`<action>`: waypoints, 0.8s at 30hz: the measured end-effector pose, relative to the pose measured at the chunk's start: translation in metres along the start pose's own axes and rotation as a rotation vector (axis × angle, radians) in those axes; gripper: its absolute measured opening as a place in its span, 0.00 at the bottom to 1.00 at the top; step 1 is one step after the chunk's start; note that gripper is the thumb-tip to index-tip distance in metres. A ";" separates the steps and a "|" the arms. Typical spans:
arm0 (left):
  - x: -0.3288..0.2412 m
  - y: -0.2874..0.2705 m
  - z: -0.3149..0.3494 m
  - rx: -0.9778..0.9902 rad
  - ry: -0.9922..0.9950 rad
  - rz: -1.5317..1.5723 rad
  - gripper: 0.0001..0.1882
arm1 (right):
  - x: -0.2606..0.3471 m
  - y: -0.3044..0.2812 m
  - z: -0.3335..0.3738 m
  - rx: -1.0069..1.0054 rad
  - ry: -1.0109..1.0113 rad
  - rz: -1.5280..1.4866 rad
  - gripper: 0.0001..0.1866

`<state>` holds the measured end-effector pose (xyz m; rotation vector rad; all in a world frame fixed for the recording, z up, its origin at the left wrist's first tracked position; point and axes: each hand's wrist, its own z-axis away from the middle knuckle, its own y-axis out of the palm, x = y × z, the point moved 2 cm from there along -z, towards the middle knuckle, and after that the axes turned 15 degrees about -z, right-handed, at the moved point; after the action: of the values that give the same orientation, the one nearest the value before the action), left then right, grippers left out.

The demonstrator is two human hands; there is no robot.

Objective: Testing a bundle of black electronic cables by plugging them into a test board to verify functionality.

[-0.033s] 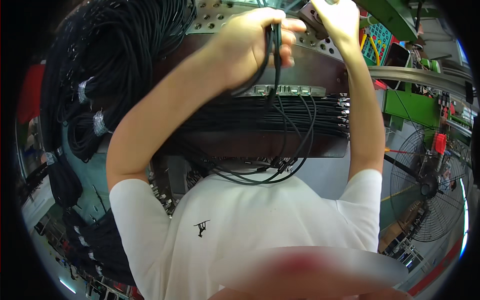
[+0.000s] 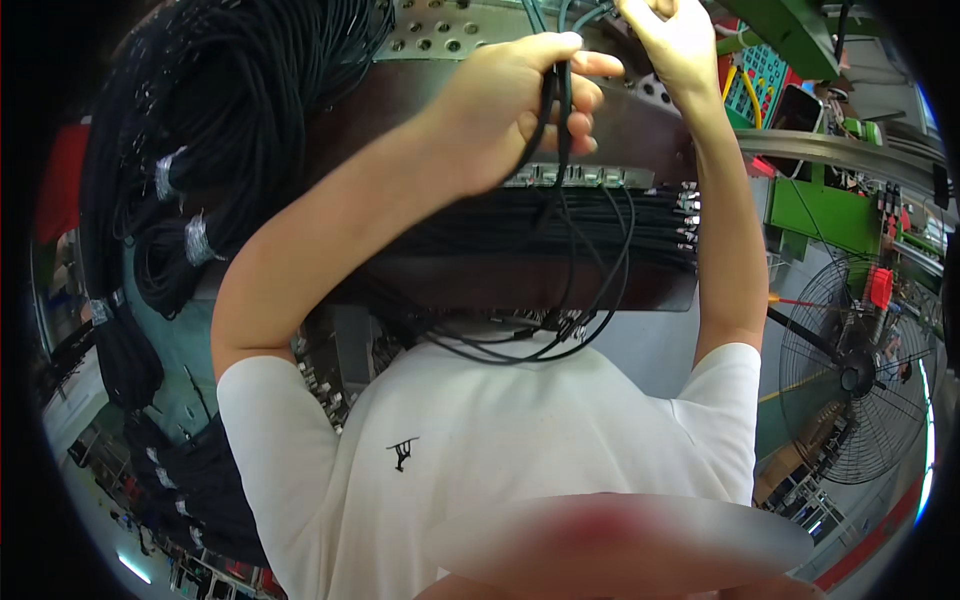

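My left hand (image 2: 550,105) is closed around a few black cables (image 2: 565,135), which hang down from its thumb and fingers. The index finger points out to the right. At the top edge my right hand (image 2: 675,45), partly cut off, has its fingers pinched at the end of a dark cable (image 2: 596,14); the exact grip is hard to see. Below my left hand lies a pale strip with metal sockets (image 2: 605,178), from which thin black cables (image 2: 628,245) loop down toward my shirt. A row of black cables (image 2: 480,228) lies beneath it, with silvery connectors (image 2: 688,215) at its right end.
Large coils of black cable (image 2: 230,110) hang at the left, tied with silvery wraps (image 2: 200,240). A perforated metal plate (image 2: 425,30) stands behind the dark brown tabletop (image 2: 640,290). To the right are a metal rail (image 2: 850,150), a green machine part (image 2: 822,212) and a fan (image 2: 856,375).
My left hand has shifted slightly down and right with its cables. The dark cable by my right hand's fingers shows more clearly at the top edge.
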<state>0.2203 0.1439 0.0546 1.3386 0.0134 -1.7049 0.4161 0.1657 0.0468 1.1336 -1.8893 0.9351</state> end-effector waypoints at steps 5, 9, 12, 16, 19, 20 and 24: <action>0.037 0.012 0.020 0.051 -0.038 -0.044 0.19 | -0.017 0.014 0.032 0.230 0.251 0.096 0.15; 0.011 -0.021 0.099 0.024 -0.008 0.125 0.23 | 0.007 0.014 0.038 0.259 0.420 0.065 0.15; -0.068 -0.114 0.150 -0.282 0.570 -0.017 0.21 | 0.019 0.005 0.047 0.346 -0.035 0.281 0.12; -0.097 -0.161 0.172 -0.917 0.379 -0.753 0.34 | 0.029 -0.002 0.079 0.340 -0.355 0.550 0.16; -0.054 -0.113 0.155 -0.580 -0.036 -0.949 0.37 | 0.037 -0.013 0.113 0.420 -0.184 0.384 0.17; -0.027 -0.090 0.129 -0.342 -0.061 -0.906 0.37 | 0.036 -0.014 0.128 0.484 -0.100 0.363 0.16; 0.064 -0.022 0.077 0.039 -0.279 -0.783 0.27 | 0.043 -0.003 0.134 0.534 -0.028 0.335 0.11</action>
<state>0.1503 0.0752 0.0255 1.1806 0.3900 -2.5453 0.3750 0.0334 0.0219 1.1390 -1.9432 1.6922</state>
